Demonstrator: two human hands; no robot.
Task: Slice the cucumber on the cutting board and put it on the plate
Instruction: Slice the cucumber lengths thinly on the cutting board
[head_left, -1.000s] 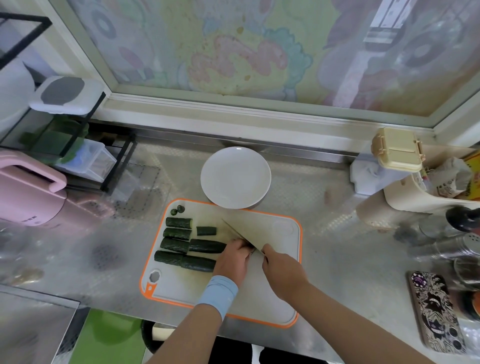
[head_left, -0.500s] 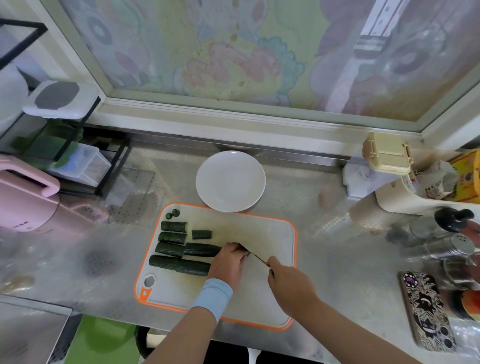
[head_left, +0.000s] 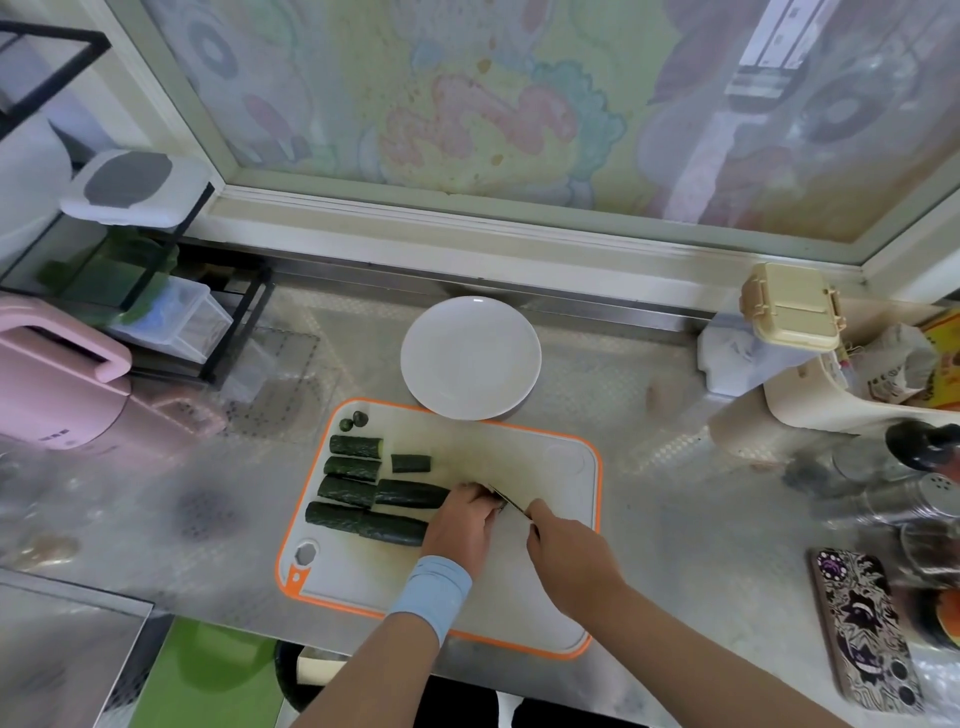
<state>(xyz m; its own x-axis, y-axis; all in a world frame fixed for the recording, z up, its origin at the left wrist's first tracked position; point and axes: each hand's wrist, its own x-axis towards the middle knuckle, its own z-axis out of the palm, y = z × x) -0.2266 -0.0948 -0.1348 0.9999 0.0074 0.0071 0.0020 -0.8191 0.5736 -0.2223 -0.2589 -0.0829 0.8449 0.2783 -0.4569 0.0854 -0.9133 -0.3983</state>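
On a steel bench (head_left: 675, 519), a left hand (head_left: 460, 525) curls over the right ends of cucumber (head_left: 410, 493) lengths on the orange-rimmed cutting board (head_left: 545, 467), hiding the cut point. The right hand (head_left: 566, 556) grips a knife (head_left: 508, 503), its handle buried in the fist and only a sliver of blade showing. A white plate (head_left: 470, 358) sits at the board's far edge.

dark green cucumber (head_left: 410, 493), orange-edged white cutting board (head_left: 566, 457), white plate (head_left: 470, 358), pale blue wristband (head_left: 431, 592).
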